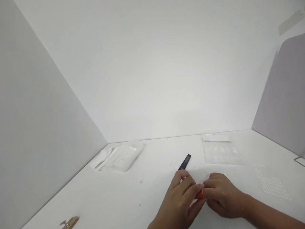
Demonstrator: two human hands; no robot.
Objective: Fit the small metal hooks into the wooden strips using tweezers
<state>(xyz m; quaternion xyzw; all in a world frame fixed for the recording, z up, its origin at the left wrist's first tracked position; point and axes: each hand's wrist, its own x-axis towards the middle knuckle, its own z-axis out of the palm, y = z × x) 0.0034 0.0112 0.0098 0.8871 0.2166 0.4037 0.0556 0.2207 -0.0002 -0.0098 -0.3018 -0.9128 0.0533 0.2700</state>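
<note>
My left hand [181,200] is closed around a small orange piece [199,194], which shows only between the fingers and thumb, so its kind is hidden. My right hand [221,195] meets it from the other side, fingertips pinched at the orange piece's right end. Behind the left hand's knuckles sticks out a flat black strip [185,161] with a rounded end, shaped like a nail file. Its near end is hidden, and I cannot tell whether it lies on the table or touches the hand.
Clear plastic pouches [124,157] lie at the back left of the white table [107,197]. A clear packet [224,154] lies back right, near a sheet of small translucent tabs [274,186]. A gold-coloured item with a metal lever [70,222] is at lower left. Walls enclose the table.
</note>
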